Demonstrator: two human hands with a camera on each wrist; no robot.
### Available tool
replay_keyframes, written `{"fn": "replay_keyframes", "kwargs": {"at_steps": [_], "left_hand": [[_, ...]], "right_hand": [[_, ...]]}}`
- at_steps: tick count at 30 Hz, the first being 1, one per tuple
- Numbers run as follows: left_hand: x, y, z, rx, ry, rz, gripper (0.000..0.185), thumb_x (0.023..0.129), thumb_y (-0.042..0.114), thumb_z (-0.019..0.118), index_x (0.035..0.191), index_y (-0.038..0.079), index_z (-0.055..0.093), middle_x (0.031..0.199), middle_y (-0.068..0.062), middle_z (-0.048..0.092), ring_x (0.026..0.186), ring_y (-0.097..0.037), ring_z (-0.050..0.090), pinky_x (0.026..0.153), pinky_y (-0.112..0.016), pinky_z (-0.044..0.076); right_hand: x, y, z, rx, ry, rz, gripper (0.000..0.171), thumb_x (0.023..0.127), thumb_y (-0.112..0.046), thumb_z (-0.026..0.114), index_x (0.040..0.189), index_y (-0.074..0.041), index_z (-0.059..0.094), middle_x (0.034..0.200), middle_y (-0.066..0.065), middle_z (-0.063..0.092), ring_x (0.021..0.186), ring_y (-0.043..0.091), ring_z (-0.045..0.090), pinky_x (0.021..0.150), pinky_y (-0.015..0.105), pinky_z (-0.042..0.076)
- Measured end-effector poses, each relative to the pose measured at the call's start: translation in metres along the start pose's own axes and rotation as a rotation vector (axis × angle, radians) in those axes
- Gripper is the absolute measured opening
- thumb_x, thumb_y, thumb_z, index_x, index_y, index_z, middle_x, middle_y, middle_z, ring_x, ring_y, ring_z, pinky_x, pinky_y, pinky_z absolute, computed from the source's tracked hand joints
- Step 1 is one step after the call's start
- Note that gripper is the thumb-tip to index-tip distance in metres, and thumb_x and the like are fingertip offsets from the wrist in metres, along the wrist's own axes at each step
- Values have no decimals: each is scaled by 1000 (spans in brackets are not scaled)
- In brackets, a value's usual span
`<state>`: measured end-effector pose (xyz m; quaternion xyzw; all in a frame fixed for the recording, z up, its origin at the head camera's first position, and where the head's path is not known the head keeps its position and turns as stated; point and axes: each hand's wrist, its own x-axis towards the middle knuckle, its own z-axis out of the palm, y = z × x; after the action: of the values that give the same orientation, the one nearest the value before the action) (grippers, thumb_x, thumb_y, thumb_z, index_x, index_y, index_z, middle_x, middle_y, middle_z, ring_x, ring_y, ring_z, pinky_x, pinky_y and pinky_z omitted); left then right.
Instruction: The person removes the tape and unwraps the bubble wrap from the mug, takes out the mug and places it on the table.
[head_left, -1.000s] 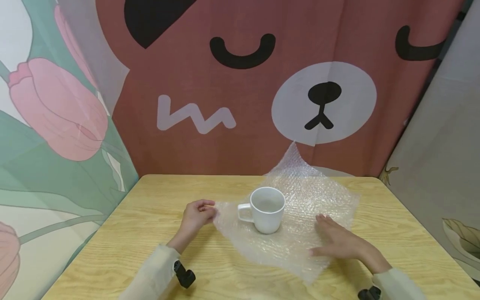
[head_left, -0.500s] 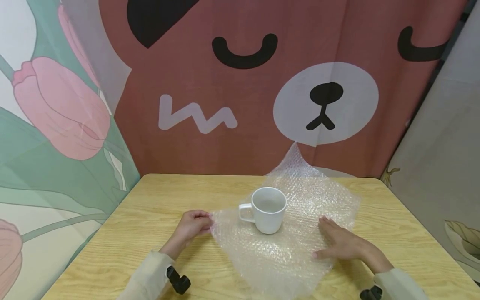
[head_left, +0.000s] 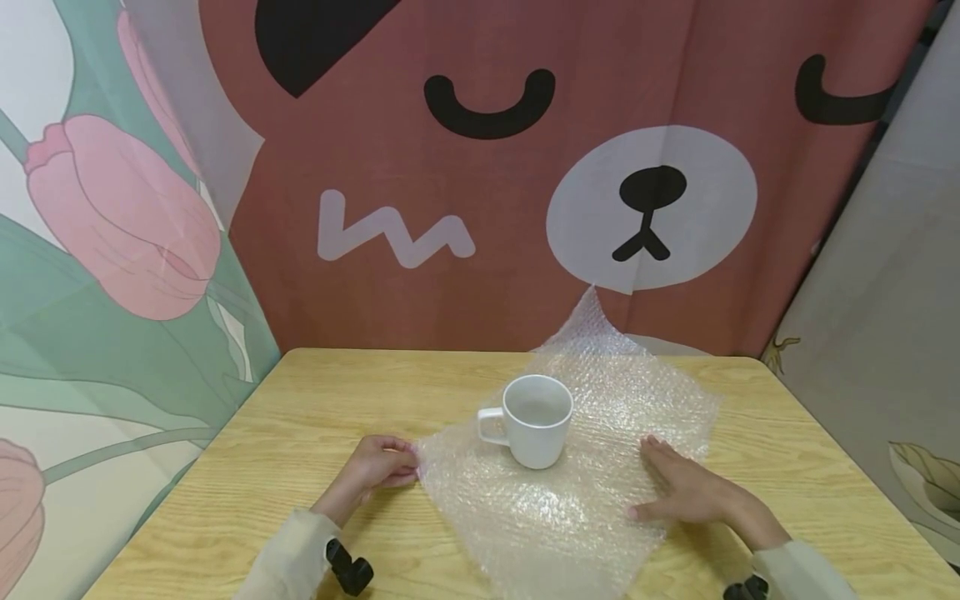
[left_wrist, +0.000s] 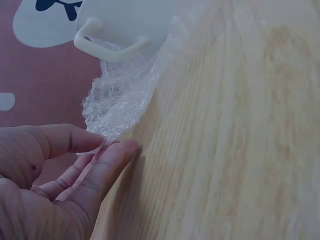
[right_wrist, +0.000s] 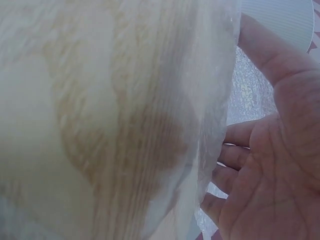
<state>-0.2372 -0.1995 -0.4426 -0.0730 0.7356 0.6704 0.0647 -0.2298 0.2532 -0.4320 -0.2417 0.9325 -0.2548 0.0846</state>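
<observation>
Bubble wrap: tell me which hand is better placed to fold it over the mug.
Probably the left hand: it already pinches the bubble wrap corner beside the mug; the right hand lies flat on it.

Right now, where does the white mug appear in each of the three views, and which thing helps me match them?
Head view: the white mug stands upright on the bubble wrap, centre of the table, handle toward the left hand.
Left wrist view: the mug is at the top edge, cut off, handle downward.
Right wrist view: the mug is not in it.
Shared landmark: the bubble wrap, also seen at.
</observation>
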Motion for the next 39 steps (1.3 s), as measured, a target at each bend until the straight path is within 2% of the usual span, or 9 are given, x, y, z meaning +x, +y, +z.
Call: {"fn": "replay_keyframes", "kwargs": {"at_steps": [13,19,23,28,32,35,39], "left_hand": [[0,-3,-6,-26,-46,-33,18,85,-9,64,100,-15,59,77,-15,66,69,-21,67,69,-33,57],[-1,-1,-10,-52,-57,-13,20,85,-7,66,103,-15,60,79,-15,68,72,-24,69,69,-33,57],[-1,6,-12,-44,-34,20,24,85,-5,67,106,-15,60,83,-16,69,76,-25,69,73,-37,57],[0,19,-9,-2,24,68,23,91,-3,61,109,-16,58,94,-20,68,84,-29,69,80,-42,54],[3,27,-6,67,76,140,19,94,1,58,107,-14,61,97,-21,67,87,-29,67,82,-42,54],[5,32,-1,139,119,201,16,94,3,59,102,-10,65,92,-16,68,85,-26,67,80,-41,55],[8,39,8,200,152,298,14,94,5,61,99,-6,68,88,-13,69,85,-29,66,80,-42,54]], "right_hand": [[-3,5,3,57,-18,-5,105,79,-43,76,142,20,22,148,40,13,133,60,9,105,67,12],[-4,5,4,48,-21,-7,104,79,-44,77,142,20,23,148,40,13,133,60,10,104,68,12],[-3,4,3,28,-13,-18,103,80,-45,76,142,19,25,148,40,16,133,60,12,104,67,14],[-1,2,1,-34,51,-68,96,83,-47,73,140,19,31,146,39,24,132,58,20,103,68,19],[0,-1,0,-73,123,-102,89,87,-46,69,140,17,34,144,37,31,131,56,26,100,69,23],[2,-4,-1,-79,170,-114,85,89,-44,68,142,14,34,144,34,34,131,54,30,100,68,25],[5,-10,0,-95,242,-141,78,91,-40,67,143,9,37,142,32,39,128,51,37,101,63,30]]}}
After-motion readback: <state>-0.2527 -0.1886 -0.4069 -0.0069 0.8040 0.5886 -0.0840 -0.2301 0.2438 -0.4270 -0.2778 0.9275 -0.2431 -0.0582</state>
